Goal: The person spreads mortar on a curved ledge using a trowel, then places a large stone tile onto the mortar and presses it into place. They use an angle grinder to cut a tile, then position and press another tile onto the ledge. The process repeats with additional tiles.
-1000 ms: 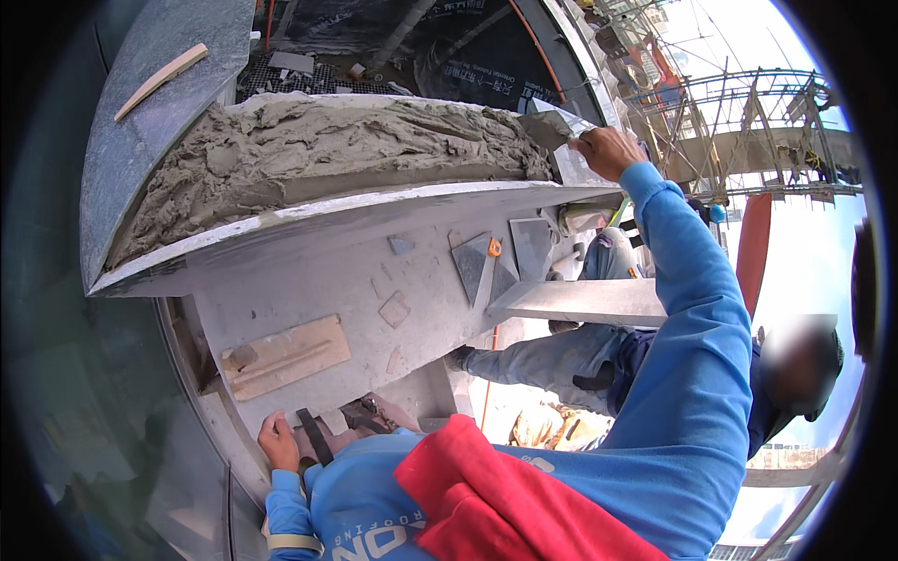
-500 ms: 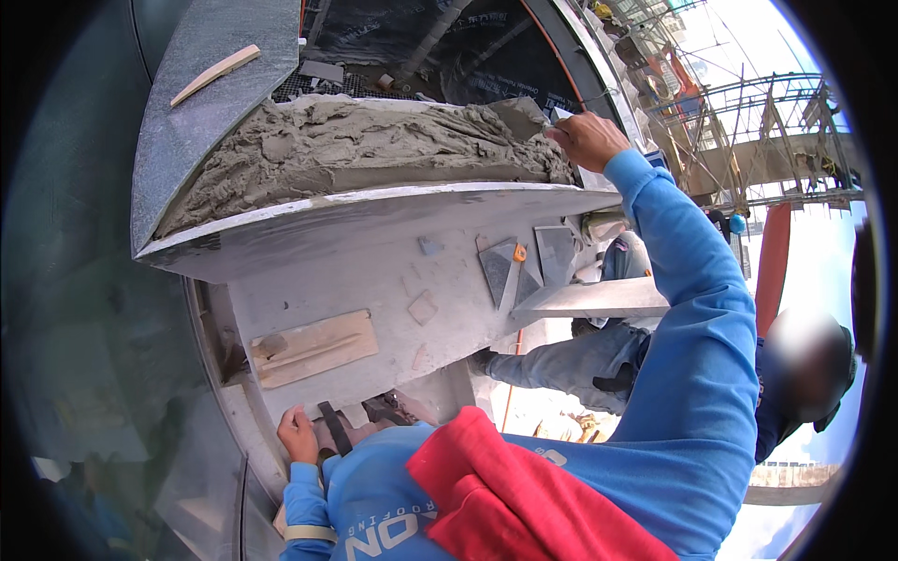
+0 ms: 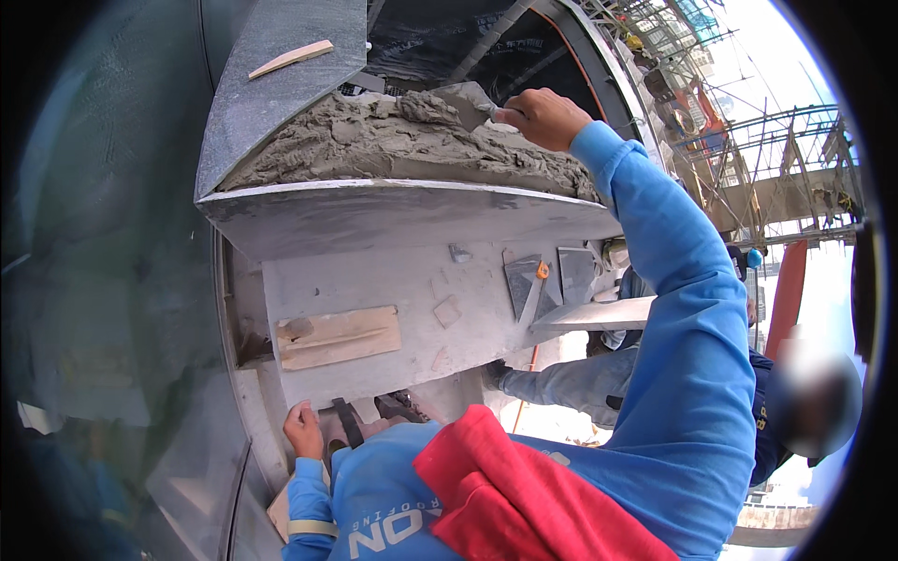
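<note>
Outdoors, lumpy mortar [image 3: 365, 145] tops a ledge [image 3: 393, 220], scaffolding [image 3: 774, 120] beyond; right hand [image 3: 547, 120] grips a trowel [image 3: 466, 101], left hand [image 3: 302, 430] curls loosely, empty.

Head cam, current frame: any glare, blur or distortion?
Head view, upper right: sky blown nearly white; head view, left: reflections on dark glass; head view, rim: fisheye bending, black corners; head view, lower right: co-worker's head blurred, while the right hand, trowel and mortar look reasonably sharp.
</note>
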### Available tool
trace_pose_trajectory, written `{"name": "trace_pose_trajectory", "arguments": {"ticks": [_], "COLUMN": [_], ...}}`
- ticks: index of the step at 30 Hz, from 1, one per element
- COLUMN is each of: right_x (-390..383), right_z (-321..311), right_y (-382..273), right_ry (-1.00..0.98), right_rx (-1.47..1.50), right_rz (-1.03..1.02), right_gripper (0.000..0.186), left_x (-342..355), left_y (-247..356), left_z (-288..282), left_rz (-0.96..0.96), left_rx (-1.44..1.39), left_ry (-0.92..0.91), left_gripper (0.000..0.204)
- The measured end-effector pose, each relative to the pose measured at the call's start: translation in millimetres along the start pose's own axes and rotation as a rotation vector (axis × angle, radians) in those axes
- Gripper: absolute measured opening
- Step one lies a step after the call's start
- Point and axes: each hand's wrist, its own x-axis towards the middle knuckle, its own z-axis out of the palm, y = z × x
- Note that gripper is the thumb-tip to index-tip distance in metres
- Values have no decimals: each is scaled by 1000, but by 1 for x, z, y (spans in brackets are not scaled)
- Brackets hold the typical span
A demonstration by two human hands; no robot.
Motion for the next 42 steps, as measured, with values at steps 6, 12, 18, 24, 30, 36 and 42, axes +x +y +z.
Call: {"name": "trace_pose_trajectory", "arguments": {"ticks": [6, 12, 18, 24, 30, 36, 42], "right_x": [-23, -32, -50, -66, -76, -93, -121], "right_z": [11, 54, 65, 64, 62, 58, 2], "right_y": [-48, -94, -84, -71, -63, -68, -71], "right_ry": [212, 366, 236, 236, 240, 376, 632], "right_rx": [140, 34, 163, 152, 220, 325, 510], "right_rz": [-149, -194, -67, 6, 18, -45, -102], "right_gripper": [40, 41, 42, 39, 39, 40, 38], "left_x": [-11, -7, 0, 5, 11, 17, 17], "left_y": [-7, 0, 6, -2, -2, 7, 9], "left_z": [-15, -16, -31, -42, -38, -32, -39], "left_rz": [2, 5, 70, 25, 58, 93, 86], "left_rx": [23, -17, -3, -41, -5, 23, 45], "left_ry": [57, 36, 81, 111, 60, 14, 48], "left_gripper": [27, 25, 25, 25, 25, 24, 23]}}
